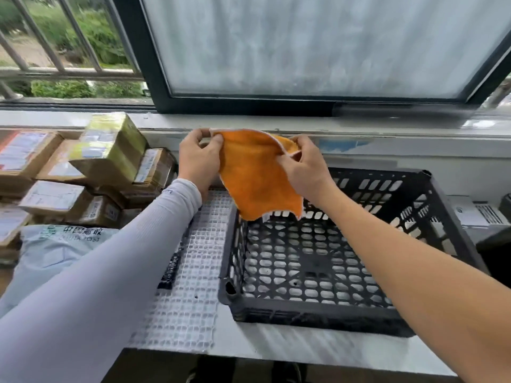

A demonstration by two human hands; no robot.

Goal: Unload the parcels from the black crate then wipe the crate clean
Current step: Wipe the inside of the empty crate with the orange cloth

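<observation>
Both hands' grip pinching orange cloth (pixel 258 178) above black crate (pixel 326 261), parcels (pixel 83 172) stacked left, window (pixel 318 45) behind

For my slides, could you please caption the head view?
Both hands hold an orange cloth over the empty crate.

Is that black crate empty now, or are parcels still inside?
Empty: the black crate shows only its bare lattice floor; the parcels sit stacked to its left.

Soft, bright daylight enters through the frosted window pane (pixel 318 42), leaving no hard shadows. The wide lens bends the edges, and the desk (pixel 304 346) front looks motion-blurred.
</observation>
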